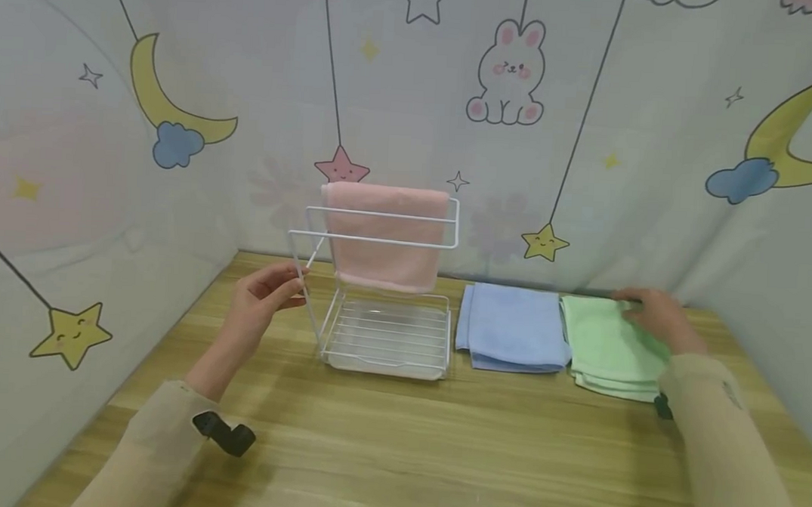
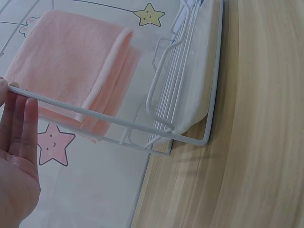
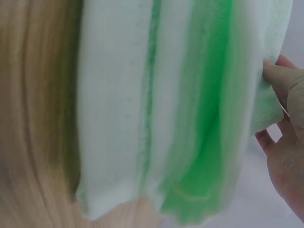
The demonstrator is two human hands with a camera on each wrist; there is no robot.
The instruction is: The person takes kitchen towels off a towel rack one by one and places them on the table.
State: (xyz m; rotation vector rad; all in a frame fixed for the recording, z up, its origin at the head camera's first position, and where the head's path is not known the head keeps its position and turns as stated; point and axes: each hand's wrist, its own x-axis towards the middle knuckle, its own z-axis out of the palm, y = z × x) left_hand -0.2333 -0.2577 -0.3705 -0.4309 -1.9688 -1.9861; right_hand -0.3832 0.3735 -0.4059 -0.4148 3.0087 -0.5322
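My left hand [image 1: 261, 296] pinches the left side wire of a white wire rack [image 1: 379, 242], thumb in front and fingers behind. Over the rack's rear top bar hangs a folded pink towel [image 1: 385, 266]; its soft folds show large in the left wrist view. At the right, my right hand [image 1: 658, 319] holds the far right edge of a folded green towel [image 1: 606, 339] between thumb and fingers. In the right wrist view the layers of the green towel [image 3: 118, 104] fill most of the picture, blurred up close.
A folded blue towel [image 1: 518, 326] lies between the rack and the green towel. Under the rack's lower wires sits a white tray [image 1: 387, 369]. All stand on a wood-grain table [image 1: 404, 450], with a patterned curtain [image 1: 412, 102] right behind and at the sides.
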